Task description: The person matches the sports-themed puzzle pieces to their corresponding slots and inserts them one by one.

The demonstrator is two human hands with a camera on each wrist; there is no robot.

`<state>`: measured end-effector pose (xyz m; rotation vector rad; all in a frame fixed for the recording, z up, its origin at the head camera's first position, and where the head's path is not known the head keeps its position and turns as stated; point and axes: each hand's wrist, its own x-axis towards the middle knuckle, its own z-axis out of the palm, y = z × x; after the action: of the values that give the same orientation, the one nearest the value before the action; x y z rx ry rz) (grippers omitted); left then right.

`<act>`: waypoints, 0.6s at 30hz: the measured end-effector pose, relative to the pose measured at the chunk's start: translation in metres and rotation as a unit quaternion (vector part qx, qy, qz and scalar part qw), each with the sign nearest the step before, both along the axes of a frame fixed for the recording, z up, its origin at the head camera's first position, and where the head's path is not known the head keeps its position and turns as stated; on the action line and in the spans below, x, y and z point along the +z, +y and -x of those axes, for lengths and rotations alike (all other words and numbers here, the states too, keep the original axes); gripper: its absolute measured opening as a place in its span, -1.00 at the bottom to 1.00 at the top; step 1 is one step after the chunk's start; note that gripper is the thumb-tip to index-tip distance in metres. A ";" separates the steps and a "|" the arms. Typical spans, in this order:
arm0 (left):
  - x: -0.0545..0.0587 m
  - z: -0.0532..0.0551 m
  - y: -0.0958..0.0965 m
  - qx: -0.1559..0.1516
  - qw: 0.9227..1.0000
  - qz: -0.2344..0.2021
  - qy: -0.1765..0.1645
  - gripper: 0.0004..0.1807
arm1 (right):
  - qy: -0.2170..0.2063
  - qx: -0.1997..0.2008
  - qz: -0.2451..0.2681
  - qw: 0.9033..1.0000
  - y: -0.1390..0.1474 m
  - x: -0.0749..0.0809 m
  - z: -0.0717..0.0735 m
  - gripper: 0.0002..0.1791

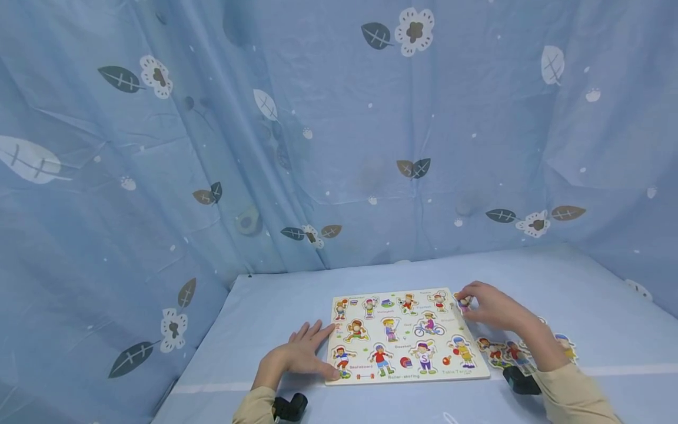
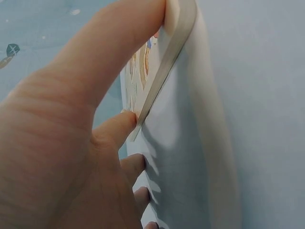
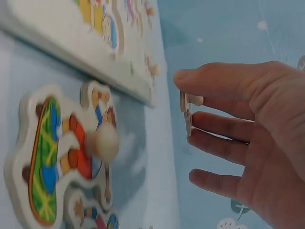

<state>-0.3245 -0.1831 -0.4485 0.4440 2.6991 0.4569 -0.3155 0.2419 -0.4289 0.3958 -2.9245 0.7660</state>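
Held piece just off board's far R corner, R hand nearer

R hand (image 1: 492,305) has the puzzle piece (image 1: 464,302) pinched btwn thumb & fingers. Piece sits on the board side of that hand, i.e. to its L, just beside the R edge of the puzzle board (image 1: 479,372), nr the far corner. Looks clear of the board, not in a recess. R wrist view shows it edge-on, knob (image 3: 197,100) facing the palm; long axis runs up-down in that view, but can't tell how it lines up w/ any slot, nor which slot is free.

L hand (image 1: 299,353) is at the opp. side: thumb on the near L corner, index touching the L edge, fingers spread, gripping nothing. Prob. steadies the board; it's well apart from the piece, so any placing move looks like R hand's, going leftward.

Loose pieces (image 1: 494,351) lie on the table (image 1: 254,318) by the board's near R side, close to the R forearm.
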 end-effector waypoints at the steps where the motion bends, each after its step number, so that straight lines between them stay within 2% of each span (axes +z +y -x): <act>1: -0.001 0.001 0.000 -0.001 1.000 -0.005 0.004 0.24 | 0.000 0.002 0.000 1.000 -0.002 0.001 0.000 -0.57; 7: -0.007 0.005 -0.003 0.002 1.000 -0.014 0.019 0.27 | -0.001 0.010 0.001 1.000 -0.016 0.005 0.004 -0.58; 11: -0.009 0.007 -0.003 0.003 1.000 -0.018 0.018 0.29 | -0.006 0.016 0.003 1.000 -0.025 0.004 0.005 -0.60; 18: -0.011 0.005 -0.001 0.004 1.000 -0.017 0.016 0.26 | -0.005 0.035 0.008 0.999 -0.046 0.003 0.006 -0.59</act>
<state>-0.3299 -0.1846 -0.4597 0.4536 2.7282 0.5039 -0.3215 0.1957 -0.4260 0.4978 -2.9266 0.8009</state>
